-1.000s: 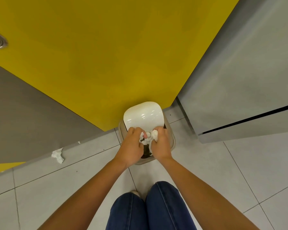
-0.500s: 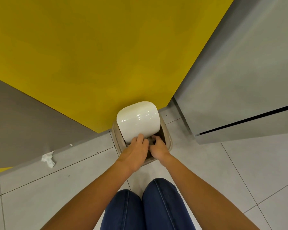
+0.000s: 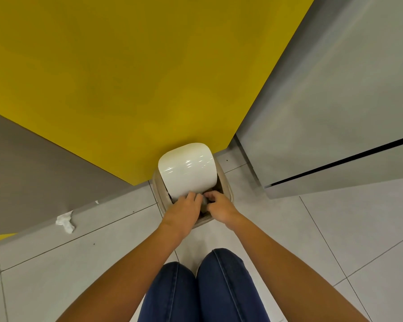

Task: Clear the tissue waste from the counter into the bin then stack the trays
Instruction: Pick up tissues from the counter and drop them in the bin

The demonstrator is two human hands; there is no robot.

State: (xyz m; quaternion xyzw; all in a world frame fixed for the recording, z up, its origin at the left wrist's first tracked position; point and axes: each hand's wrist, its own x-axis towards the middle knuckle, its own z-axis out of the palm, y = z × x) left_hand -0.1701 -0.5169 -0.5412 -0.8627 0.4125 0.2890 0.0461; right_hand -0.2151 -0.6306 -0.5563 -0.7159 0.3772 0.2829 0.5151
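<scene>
Fingers (image 3: 192, 196) of the left hand (image 3: 183, 211) and right hand (image 3: 221, 208) curl into the bin (image 3: 228, 192) mouth (whether gripping anything cannot be told), just below its white lid (image 3: 187, 170). A crumpled tissue (image 3: 65, 220) lies on the floor (image 3: 335, 228), well left of them.

The bin (image 3: 226, 184) before me stands at the far edge of the tiled floor (image 3: 335, 240): beige body, glossy white swing lid (image 3: 187, 170) tipped, opening nearside. One crumpled white tissue (image 3: 65, 221) lies well left, along that same edge.
</scene>
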